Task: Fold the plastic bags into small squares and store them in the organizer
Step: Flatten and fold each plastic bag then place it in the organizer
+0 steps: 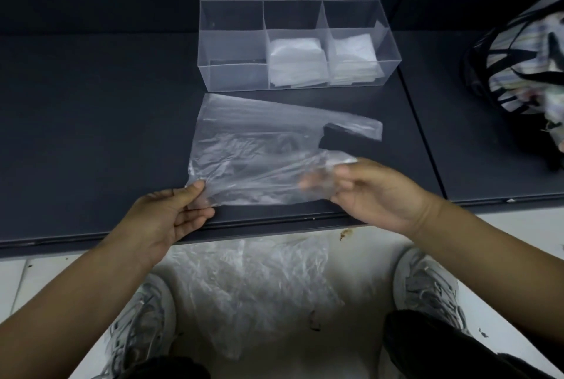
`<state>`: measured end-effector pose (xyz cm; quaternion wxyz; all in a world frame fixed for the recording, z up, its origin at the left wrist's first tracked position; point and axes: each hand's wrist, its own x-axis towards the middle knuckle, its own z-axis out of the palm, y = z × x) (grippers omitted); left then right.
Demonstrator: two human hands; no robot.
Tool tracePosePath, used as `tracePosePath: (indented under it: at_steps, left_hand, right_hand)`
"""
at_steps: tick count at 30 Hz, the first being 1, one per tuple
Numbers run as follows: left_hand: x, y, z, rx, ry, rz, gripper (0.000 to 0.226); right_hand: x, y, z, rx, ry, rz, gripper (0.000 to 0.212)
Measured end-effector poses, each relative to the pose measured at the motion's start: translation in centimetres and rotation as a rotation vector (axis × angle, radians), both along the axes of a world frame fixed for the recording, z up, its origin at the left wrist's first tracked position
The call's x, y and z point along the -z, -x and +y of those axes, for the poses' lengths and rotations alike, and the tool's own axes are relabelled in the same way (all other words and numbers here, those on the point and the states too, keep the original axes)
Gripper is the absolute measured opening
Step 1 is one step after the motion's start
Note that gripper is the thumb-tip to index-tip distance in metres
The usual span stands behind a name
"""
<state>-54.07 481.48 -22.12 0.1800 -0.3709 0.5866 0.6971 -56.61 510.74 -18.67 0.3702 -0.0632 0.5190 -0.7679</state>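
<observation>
A clear plastic bag (256, 140) lies spread on the dark surface in front of the clear three-compartment organizer (232, 73). My left hand (174, 214) pinches the bag's near left corner between thumb and fingers. My right hand (375, 192) grips the near right handle part of the bag, its fingers partly behind the film. Folded white bags (294, 58) fill the middle compartment, and more folded bags (354, 58) fill the right one. The left compartment holds nothing visible.
A heap of loose clear bags (259, 281) lies on the white floor between my grey shoes (427, 284). At the right edge stands a striped bag with black straps (525, 52). The dark surface (91, 134) ends in a front edge just under my hands.
</observation>
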Motion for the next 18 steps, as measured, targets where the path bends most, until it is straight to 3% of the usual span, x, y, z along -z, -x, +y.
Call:
tracePosePath:
  at_steps: [2, 5, 8, 11, 16, 18]
  left_hand:
    - [0.0, 0.2, -0.3, -0.028, 0.016, 0.004, 0.012]
    - [0.0, 0.4, -0.6, -0.052, 0.038, 0.010, 0.011]
    - [0.1, 0.2, -0.5, -0.026, 0.057, 0.024, 0.016]
    - [0.2, -0.1, 0.0, 0.010, 0.071, 0.050, 0.017]
    - [0.3, -1.1, 0.9, 0.123, 0.073, 0.056, 0.017]
    - [0.5, -1.6, 1.5, 0.173, 0.131, 0.057, 0.019]
  right_hand:
    - [-0.2, 0.5, 1.4, 0.029, 0.039, 0.012, 0.023]
    - [-0.3, 1.1, 4.4, 0.124, -0.056, 0.067, 0.005]
    - [-0.3, 1.5, 6.8, 0.167, -0.196, 0.099, 0.008]
    - [0.7, 1.5, 7.1, 0.284, -0.472, 0.180, 0.015]
    - [3.2, 0.6, 6.3, 0.760, -1.009, 0.312, 0.029]
    - [3.9, -0.2, 6.1, 0.811, -1.174, 0.393, 0.032]
